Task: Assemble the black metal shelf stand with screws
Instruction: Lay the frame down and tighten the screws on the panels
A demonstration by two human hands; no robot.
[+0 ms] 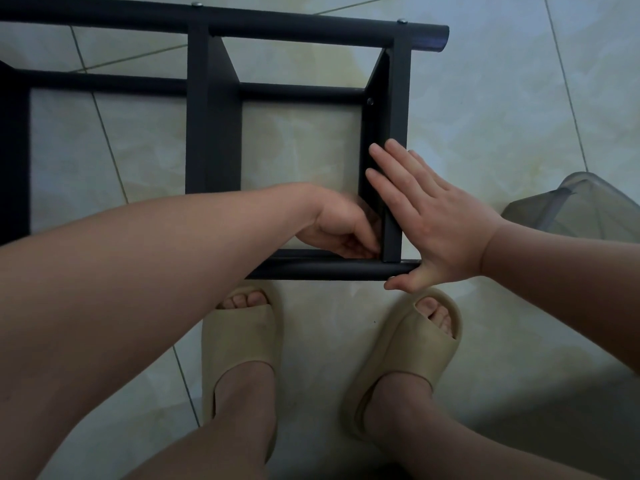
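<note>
The black metal shelf stand [214, 133] is pressed by the flat right hand [440, 220], grip released; the left hand [337, 226] is curled at its corner, grip contents hidden.

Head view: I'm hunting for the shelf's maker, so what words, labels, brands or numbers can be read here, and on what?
None: no text shows on the black metal frame, the beige slippers, the grey plastic container or the floor tiles.
</note>
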